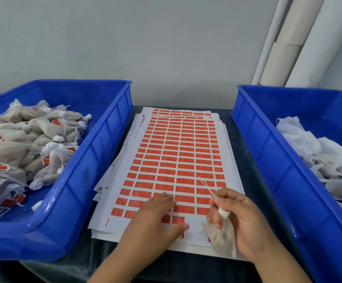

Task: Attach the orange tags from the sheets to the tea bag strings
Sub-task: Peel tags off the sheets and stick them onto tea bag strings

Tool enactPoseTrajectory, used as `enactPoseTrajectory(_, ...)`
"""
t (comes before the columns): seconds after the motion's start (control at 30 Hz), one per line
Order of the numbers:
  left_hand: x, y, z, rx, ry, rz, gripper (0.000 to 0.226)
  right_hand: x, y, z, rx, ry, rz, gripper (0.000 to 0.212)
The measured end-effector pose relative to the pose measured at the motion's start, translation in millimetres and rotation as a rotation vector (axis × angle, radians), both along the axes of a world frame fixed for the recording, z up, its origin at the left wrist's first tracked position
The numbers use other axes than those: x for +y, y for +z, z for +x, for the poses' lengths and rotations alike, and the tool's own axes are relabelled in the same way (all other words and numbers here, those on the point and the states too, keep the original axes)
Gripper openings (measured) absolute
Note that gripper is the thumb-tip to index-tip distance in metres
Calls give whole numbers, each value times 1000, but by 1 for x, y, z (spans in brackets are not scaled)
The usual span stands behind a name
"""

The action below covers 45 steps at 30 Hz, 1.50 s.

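A stack of white sheets [123, 172] printed with rows of orange tags [178, 154] lies in the middle of the table. My left hand [158, 217] rests flat on the near rows of the top sheet, fingers straight. My right hand [239, 217] grips a beige tea bag [221, 237] by its knotted white neck. The bag's thin string [207, 186] sticks up and away from my fingers, over the tags. The bag's body hangs down onto the sheet's near edge.
A blue bin [96, 160] on the left holds several tea bags with orange tags on them. A blue bin [268, 156] on the right holds white tea bags without tags. White tubes [300, 43] lean against the wall at the back right.
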<state>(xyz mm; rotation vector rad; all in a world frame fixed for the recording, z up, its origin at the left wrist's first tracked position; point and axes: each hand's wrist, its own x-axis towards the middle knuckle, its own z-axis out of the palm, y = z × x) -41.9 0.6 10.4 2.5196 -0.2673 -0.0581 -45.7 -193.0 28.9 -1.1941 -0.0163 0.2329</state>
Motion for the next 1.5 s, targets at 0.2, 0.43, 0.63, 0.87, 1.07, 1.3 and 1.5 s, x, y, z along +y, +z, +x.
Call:
enactPoseTrajectory(0.2, -1, -14, -5, -118, -30, 235, 87, 14, -13, -3, -55, -60, -245, 32)
enactPoseTrajectory(0.43, 1, -19, -6, -183, -80, 237, 73, 16, -14, -3, -80, -88, -233, 33)
enactPoseTrajectory(0.63, -1, -9, -11, -365, -163, 168, 46, 16, -16, -3, -89, -97, -235, 23)
enactPoseTrajectory(0.87, -2, -14, -15, -436, -210, 123, 23, 17, -16, -5, -83, -84, -205, 17)
enactPoseTrajectory(1.07, -5, -12, -17, -381, -153, 128, 22, 16, -14, -6, -93, -73, -225, 23)
enactPoseTrajectory(1.3, -5, -8, -19, -358, -91, 136, 15, 17, -10, -9, -82, -49, -251, 15)
enactPoseTrajectory(1.5, -3, -15, -16, -289, 19, 47, 24, 17, -9, -9, -59, -70, -268, 27)
